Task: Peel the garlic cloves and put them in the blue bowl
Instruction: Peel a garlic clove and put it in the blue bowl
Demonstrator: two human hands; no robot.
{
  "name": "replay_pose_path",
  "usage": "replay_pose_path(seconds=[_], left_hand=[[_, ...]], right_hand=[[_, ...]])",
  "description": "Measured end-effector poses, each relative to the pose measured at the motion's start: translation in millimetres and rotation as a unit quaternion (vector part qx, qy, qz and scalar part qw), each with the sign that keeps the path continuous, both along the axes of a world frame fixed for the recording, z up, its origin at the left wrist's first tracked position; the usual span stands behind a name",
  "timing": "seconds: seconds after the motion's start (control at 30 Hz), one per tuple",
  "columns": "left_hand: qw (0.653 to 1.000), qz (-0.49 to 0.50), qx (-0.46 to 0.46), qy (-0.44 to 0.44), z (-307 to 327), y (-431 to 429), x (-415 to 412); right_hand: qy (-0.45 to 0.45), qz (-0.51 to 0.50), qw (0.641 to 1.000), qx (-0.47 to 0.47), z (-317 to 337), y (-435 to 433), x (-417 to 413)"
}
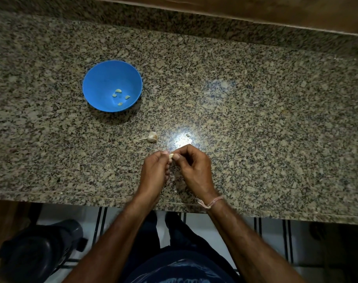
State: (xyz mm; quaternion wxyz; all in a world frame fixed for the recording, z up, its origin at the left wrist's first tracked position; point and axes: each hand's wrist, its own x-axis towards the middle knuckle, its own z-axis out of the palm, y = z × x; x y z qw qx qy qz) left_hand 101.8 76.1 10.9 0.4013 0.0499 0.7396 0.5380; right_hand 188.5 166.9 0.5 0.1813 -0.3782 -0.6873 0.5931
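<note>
Garlic clove (171,155) mostly hidden, pinched by fingers of left hand (154,170) and right hand (191,166), 4 peeled cloves (120,96) in blue bowl (96,82)

Blue bowl (112,86) upright on counter, far left; four pale peeled cloves (118,91) loose inside, apart from each other. Garlic bulb (152,137) on its side mid-counter, stem pointing left. Small garlic bit (187,135) just right of bulb. One pale clove (171,155) pinched between fingertips, near centre.

Head camera, steep downward look, close over counter (255,99) edge.
</note>
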Motion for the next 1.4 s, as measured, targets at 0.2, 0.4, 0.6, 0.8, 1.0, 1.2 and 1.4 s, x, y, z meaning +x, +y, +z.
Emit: replay_pose_path(seconds=[0.2,0.4,0.6,0.8,1.0,1.2,1.4], left_hand=[[0.952,-0.101,-0.064,0.283,-0.3,-0.2,-3.1],[0.985,-0.078,-0.02,0.154,5.3,-2.3,-2.1],[0.979,-0.113,-0.011,0.168,1.8,-2.7,-10.7],[0.988,-0.084,0.034,0.128,3.6,-9.5,-20.5],[0.966,-0.126,0.033,0.222,12.7,-10.4,-30.5],[0.97,-0.147,0.046,0.19,15.8,-11.5,-34.6],[0.992,-0.097,0.059,0.059,16.3,-7.8,-37.2]], right_hand=[[-0.038,0.0,0.997,-0.06,-0.6,-2.8,-1.9],[-0.057,0.085,0.991,0.082,9.6,-3.3,-7.0],[-0.038,0.018,0.984,-0.172,14.3,-8.5,-10.1],[-0.036,-0.011,0.98,-0.198,17.2,-8.4,-12.1],[-0.029,-0.022,0.973,-0.226,21.5,-8.9,-14.4],[-0.038,-0.019,0.988,-0.147,20.4,-7.9,-13.9],[-0.022,-0.027,0.993,-0.109,11.5,-13.3,-12.3]])
